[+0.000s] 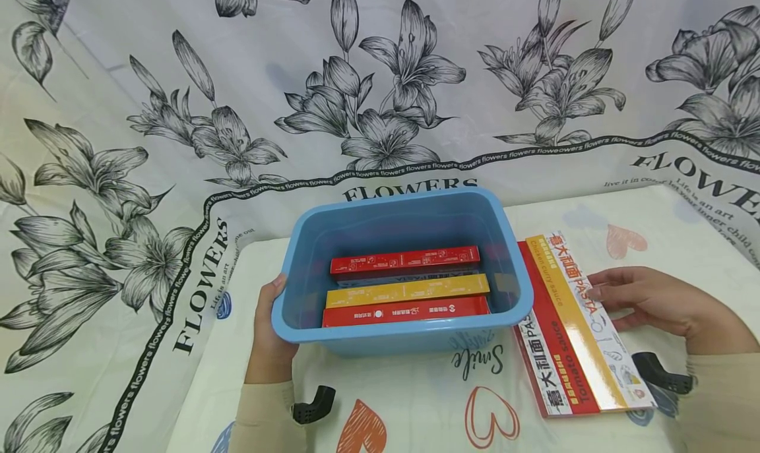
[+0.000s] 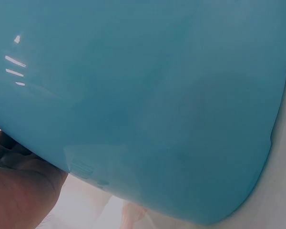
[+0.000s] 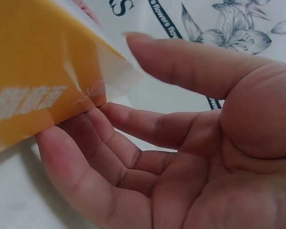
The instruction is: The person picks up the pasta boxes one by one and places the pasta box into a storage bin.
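Note:
A light blue plastic bin (image 1: 404,347) stands on the table, with several thin pasta boxes on edge inside: a red one (image 1: 404,260), a yellow one (image 1: 410,291) and another red one (image 1: 410,312) among them. My left hand (image 1: 274,328) holds the bin's left side at the rim; the left wrist view shows its fingers partly hidden by the bin wall. To the right lies a yellow-and-white chicken curry pasta box (image 1: 578,308), overlapping a red tomato sauce pasta box (image 1: 552,347). My right hand (image 1: 653,301) touches the yellow box's right edge, fingers at its underside, thumb raised apart from it.
A white tablecloth with heart prints (image 1: 493,417) covers the table. Behind and to the left hangs a white cloth with black flower drawings (image 1: 410,64). The two loose boxes lie close against the bin's right side.

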Available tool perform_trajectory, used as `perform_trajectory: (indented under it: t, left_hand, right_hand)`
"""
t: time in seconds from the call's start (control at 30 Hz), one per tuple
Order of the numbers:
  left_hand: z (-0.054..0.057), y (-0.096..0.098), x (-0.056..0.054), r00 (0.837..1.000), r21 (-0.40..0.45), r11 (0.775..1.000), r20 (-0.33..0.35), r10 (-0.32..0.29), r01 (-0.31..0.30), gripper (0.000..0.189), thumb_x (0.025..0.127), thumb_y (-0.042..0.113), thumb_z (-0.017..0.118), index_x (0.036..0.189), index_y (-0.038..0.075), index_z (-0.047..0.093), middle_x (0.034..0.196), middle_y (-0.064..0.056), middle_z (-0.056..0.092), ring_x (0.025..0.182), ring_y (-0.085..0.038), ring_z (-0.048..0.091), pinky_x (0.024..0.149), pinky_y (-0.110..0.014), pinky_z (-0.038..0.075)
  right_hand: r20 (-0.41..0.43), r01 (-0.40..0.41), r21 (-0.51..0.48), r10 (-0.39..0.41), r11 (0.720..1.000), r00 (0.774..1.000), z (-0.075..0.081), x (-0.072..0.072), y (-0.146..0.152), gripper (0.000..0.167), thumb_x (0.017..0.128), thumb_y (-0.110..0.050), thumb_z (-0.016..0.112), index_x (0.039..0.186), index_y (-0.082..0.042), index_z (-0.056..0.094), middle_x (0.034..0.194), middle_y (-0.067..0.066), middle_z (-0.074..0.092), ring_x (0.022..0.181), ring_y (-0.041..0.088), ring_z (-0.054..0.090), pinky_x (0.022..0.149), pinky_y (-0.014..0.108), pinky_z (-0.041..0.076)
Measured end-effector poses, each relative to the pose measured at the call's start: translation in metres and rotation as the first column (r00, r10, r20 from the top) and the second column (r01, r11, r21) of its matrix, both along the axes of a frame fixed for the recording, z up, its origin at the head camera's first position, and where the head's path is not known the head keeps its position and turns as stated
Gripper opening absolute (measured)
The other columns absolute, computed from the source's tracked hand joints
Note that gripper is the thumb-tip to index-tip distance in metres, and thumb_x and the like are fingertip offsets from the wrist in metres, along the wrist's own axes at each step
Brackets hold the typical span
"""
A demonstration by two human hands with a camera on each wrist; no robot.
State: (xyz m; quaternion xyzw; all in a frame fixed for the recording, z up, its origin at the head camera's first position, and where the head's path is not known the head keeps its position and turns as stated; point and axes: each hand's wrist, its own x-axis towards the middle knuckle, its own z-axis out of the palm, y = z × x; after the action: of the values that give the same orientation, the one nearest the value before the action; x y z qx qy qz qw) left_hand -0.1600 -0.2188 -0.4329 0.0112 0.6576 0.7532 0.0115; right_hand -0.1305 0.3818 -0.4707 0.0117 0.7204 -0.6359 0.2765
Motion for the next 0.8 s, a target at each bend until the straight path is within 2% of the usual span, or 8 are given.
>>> perform_trajectory:
  t: [0.5,0.67,0.8]
  left_hand:
    - [0.0004,-0.0009,-0.0006,1.0,0.004,1.0,0.01,-0.003,0.003,0.078,0.103,0.055,0.04,0.171,0.018,0.035,0.167,-0.01,0.041,0.15,-0.042,0.038,0.119,-0.074,0.024]
    - [0.0,-0.0006,-0.0003,1.0,0.003,1.0,0.006,-0.002,0.002,0.078,0.103,0.055,0.04,0.171,0.018,0.035,0.167,-0.01,0.041,0.15,-0.042,0.038,0.119,-0.074,0.023]
    - [-0.0004,-0.0003,0.0,1.0,0.0,1.0,0.007,0.001,-0.001,0.078,0.103,0.056,0.039,0.171,0.017,0.034,0.167,-0.011,0.041,0.15,-0.043,0.038,0.119,-0.074,0.023]
  right_hand:
    - [-0.021,-0.012,0.007,0.012,1.0,1.0,-0.0008,0.0005,-0.0008,0.06,0.112,-0.007,0.058,0.151,0.027,0.028,0.124,0.012,0.073,0.103,0.035,0.074,0.083,0.051,0.063]
    - [-0.021,-0.015,0.013,0.016,1.0,1.0,-0.0017,0.0005,0.0003,0.059,0.112,-0.009,0.058,0.151,0.026,0.031,0.124,0.013,0.072,0.103,0.037,0.074,0.084,0.052,0.063]
    - [-0.025,-0.02,-0.007,0.02,1.0,0.999,-0.0012,0.0001,0.0024,0.052,0.112,-0.008,0.059,0.149,0.023,0.039,0.125,0.012,0.072,0.105,0.037,0.074,0.085,0.053,0.063]
